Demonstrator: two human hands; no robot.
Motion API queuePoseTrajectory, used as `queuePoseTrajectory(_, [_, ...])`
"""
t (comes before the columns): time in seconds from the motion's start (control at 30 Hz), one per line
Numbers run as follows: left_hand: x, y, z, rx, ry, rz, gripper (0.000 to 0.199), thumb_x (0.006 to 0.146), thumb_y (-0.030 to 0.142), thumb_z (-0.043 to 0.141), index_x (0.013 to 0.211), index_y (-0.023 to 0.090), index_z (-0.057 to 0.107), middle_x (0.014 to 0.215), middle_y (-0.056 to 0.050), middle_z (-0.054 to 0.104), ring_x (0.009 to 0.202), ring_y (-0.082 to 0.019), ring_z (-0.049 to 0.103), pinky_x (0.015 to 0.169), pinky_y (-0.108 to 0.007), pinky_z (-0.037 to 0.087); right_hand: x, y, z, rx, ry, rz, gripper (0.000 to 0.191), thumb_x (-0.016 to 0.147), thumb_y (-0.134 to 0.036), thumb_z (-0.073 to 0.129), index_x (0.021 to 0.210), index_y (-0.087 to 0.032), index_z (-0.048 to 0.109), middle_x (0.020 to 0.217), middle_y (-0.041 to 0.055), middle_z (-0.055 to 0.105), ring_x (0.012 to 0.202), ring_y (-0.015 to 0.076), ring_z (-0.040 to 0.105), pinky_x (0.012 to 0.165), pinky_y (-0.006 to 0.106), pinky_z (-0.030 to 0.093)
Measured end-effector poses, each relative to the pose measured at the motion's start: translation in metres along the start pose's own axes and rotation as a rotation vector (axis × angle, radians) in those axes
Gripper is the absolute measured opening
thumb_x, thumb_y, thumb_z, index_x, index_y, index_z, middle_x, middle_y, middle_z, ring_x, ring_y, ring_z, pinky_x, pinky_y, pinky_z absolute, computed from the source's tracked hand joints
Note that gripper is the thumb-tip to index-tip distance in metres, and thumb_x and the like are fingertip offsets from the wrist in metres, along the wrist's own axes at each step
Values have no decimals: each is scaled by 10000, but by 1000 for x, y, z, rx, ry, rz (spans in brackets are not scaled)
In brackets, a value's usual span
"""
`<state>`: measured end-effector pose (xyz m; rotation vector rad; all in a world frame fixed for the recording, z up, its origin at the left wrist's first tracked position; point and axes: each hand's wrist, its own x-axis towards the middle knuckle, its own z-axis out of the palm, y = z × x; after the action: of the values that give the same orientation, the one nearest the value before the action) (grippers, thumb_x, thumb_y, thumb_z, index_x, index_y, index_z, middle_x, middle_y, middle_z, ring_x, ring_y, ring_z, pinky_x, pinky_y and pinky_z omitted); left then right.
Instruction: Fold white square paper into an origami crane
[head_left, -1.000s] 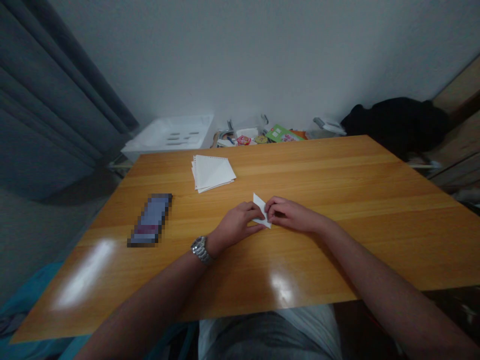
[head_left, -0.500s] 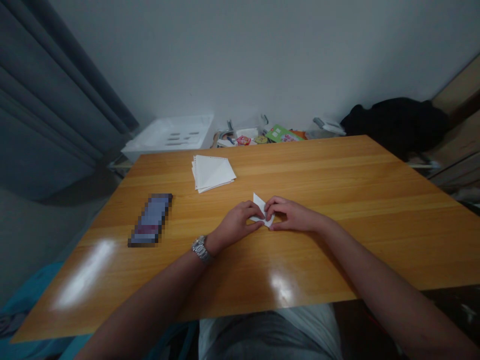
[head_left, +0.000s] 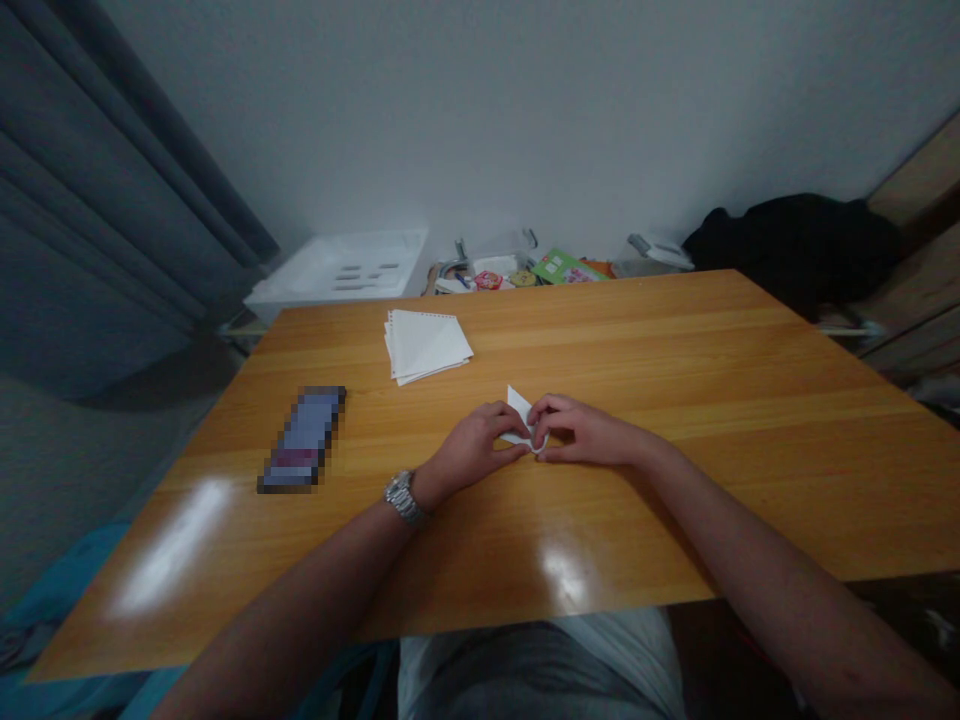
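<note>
Though half-hidden, folded white paper (head_left: 517,402).

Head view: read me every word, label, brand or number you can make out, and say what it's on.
No text is readable.
Green booklet: markings too small and blurred.
Red packet: too small.
Phone-like device: screen pixelated.
Wristwatch: dial too small.
Paper stack, folded paper: no writing visible.

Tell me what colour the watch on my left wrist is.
The watch is silver; it shows best in the head view.
</note>
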<state>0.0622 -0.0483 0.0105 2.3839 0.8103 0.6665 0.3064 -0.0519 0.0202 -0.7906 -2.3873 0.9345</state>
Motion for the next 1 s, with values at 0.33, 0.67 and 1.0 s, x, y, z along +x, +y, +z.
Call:
queuePoseTrajectory(0.33, [0,2,-1,17,2,5,124,933,267,648,1019,211,718,1081,-62,660,1032,-195,614,951,-352,490,1,-5,0,-13,15,-7,36,882,-196,695,898,-212,724,1143,66,583,1122,197,568,1013,383,458])
queuePoseTrajectory(0.67, [0,5,-1,27,5,-4,189,953,337,623,1074,206,687,1056,-67,658,987,-199,620,906,-343,503,6,-5,4,27,134,71,143,988,-295,547,913,-202,624,1001,60,627,928,184,589,864,338,487])
queuePoseTrajectory(1.0, [1,0,0,96,78,-52,159,1002,272,532,985,184,663,1002,-64,666,929,-189,622,845,-316,504,6,4,10,-197,176,49,264,897,-266,689,1152,-204,661,1123,107,614,1049,240,578,921,380,483])
